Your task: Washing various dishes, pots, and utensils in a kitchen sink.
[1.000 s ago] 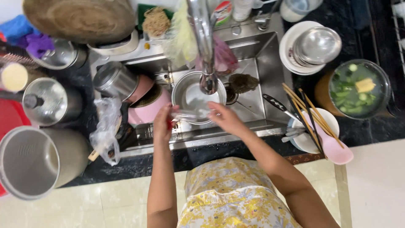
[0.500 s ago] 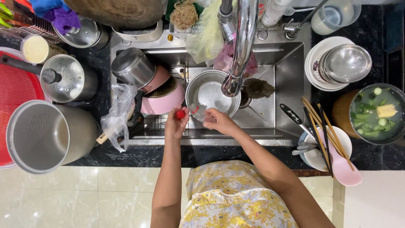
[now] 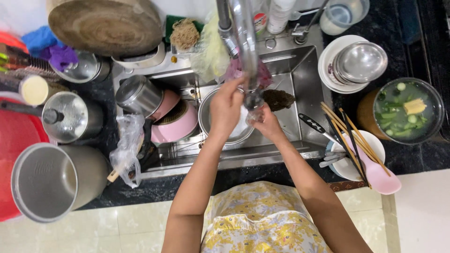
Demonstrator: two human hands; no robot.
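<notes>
While cupped under steel tap [image 3: 244,51]: left hand [image 3: 226,108], right hand [image 3: 265,122], fingers curled together over round steel bowl [image 3: 225,125], shiny; held item unclear.

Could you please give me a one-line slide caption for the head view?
Both hands, left hand and right hand, meet under the faucet above a metal bowl in a crowded sink.

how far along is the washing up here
Early to middle, by the look of it. Done: steel bowls stacked on white plates beside the sink. In hand: the left hand and right hand meet under the faucet, over a steel bowl; what they hold is unclear. Left: a steel pot and pink bowls in the sink.
</notes>
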